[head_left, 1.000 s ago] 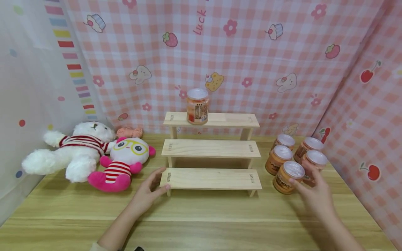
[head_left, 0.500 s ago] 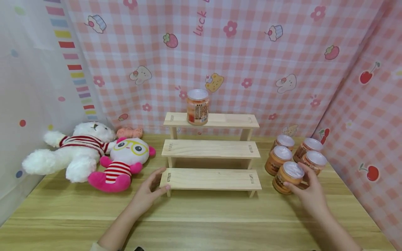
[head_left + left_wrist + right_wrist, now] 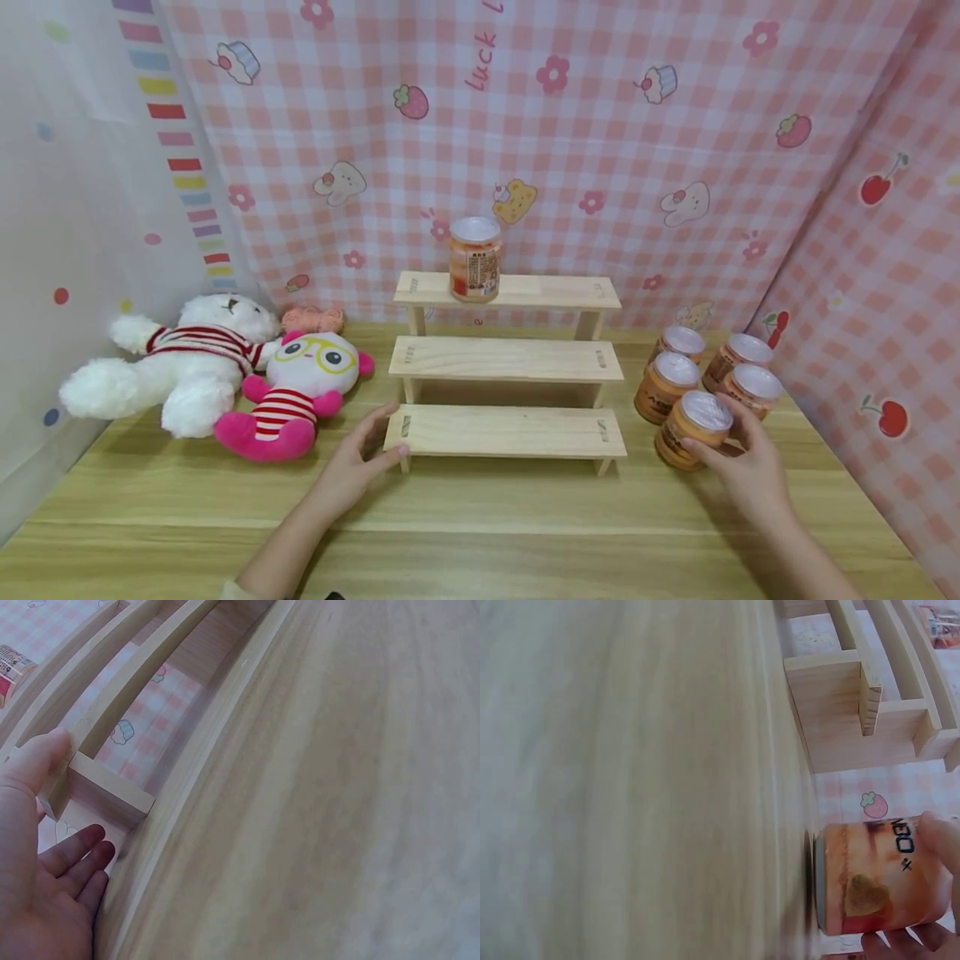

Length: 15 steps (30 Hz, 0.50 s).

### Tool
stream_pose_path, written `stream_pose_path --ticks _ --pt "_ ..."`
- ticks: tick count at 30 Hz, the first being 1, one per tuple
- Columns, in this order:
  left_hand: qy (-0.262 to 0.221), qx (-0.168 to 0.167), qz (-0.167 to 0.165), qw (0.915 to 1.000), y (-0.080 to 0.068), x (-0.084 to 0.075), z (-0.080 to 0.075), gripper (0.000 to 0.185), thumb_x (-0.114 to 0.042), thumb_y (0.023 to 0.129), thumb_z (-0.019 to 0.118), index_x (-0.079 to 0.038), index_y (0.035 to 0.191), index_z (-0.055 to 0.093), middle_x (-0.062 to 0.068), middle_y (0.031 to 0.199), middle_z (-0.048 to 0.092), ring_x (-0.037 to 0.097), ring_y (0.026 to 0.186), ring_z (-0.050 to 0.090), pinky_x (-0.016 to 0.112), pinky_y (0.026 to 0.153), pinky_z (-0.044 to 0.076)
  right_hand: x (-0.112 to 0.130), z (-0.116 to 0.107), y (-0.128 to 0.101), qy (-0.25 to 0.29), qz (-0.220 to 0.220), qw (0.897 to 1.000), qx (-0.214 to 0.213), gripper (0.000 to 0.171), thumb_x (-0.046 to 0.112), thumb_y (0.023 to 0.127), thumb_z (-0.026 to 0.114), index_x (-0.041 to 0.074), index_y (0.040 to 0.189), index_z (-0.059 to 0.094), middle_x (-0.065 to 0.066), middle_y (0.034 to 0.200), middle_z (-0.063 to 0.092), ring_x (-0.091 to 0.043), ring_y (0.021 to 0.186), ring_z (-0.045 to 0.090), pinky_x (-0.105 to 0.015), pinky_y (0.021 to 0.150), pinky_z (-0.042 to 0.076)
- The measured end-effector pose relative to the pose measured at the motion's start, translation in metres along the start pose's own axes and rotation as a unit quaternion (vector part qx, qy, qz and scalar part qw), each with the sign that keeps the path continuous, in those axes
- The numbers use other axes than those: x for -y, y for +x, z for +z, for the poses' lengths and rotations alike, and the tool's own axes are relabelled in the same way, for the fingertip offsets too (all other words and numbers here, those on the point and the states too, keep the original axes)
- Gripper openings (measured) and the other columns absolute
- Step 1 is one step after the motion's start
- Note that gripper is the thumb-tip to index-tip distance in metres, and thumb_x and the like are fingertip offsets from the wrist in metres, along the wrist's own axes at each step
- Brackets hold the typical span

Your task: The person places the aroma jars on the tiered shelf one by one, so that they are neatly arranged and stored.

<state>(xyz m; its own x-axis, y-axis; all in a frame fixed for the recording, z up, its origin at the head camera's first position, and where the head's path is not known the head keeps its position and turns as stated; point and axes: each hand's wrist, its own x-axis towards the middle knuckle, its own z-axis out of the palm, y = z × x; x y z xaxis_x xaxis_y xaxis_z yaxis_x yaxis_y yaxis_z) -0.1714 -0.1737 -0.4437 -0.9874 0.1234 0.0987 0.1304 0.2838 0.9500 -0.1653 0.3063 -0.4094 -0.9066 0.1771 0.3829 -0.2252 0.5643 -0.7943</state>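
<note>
Can [image 3: 693, 429], orange with a silver lid, stands upright on the desk [image 3: 480, 517] at the near edge of a cluster of four more cans [image 3: 708, 367], right of the wooden steps [image 3: 506, 358]; right hand [image 3: 742, 467] curls its grip round the can's near side, thumb and fingers on the wall. Left hand [image 3: 352, 462] rests with fingers relaxed and spread against the left end of the lowest step, thumb touching the board. One can [image 3: 474, 258] sits on the top step; two plush toys [image 3: 225, 375] lie far left.
</note>
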Motion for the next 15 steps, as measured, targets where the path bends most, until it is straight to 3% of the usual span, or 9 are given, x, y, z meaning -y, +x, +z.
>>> stream_pose_path --ticks 3,10,15 --pt "-0.003 0.0 0.003 1.0 -0.001 0.0 0.0 0.065 -0.019 0.088 0.071 -0.008 0.144 0.04 0.023 0.133 0.051 0.037 0.125 0.044 0.052 0.105 0.03 0.003 -0.003 0.0 -0.008 -0.009 1.0 -0.005 0.075 -0.002 0.076 0.078 -0.001 0.141 0.04 -0.017 0.121 0.052 0.01 0.094 0.048 -0.008 0.074 0.045" --pt "-0.002 -0.001 0.003 1.0 -0.001 0.001 0.0 0.064 -0.018 0.087 0.071 -0.008 0.143 0.041 0.022 0.133 0.051 0.037 0.125 0.045 0.052 0.105 0.031 0.023 -0.011 -0.001 -0.016 -0.042 0.999 -0.014 0.076 0.0 0.075 0.081 0.003 0.141 0.044 0.012 0.11 0.054 0.006 0.095 0.052 -0.008 0.076 0.044" --pt "0.002 -0.001 -0.003 1.0 -0.001 0.0 0.0 0.063 -0.02 0.087 0.072 -0.01 0.143 0.042 0.021 0.132 0.052 0.036 0.123 0.045 0.052 0.104 0.031 0.041 -0.013 0.0 -0.014 -0.053 0.998 -0.018 0.077 0.0 0.073 0.082 0.004 0.141 0.045 0.011 0.111 0.055 0.004 0.094 0.053 -0.008 0.076 0.044"
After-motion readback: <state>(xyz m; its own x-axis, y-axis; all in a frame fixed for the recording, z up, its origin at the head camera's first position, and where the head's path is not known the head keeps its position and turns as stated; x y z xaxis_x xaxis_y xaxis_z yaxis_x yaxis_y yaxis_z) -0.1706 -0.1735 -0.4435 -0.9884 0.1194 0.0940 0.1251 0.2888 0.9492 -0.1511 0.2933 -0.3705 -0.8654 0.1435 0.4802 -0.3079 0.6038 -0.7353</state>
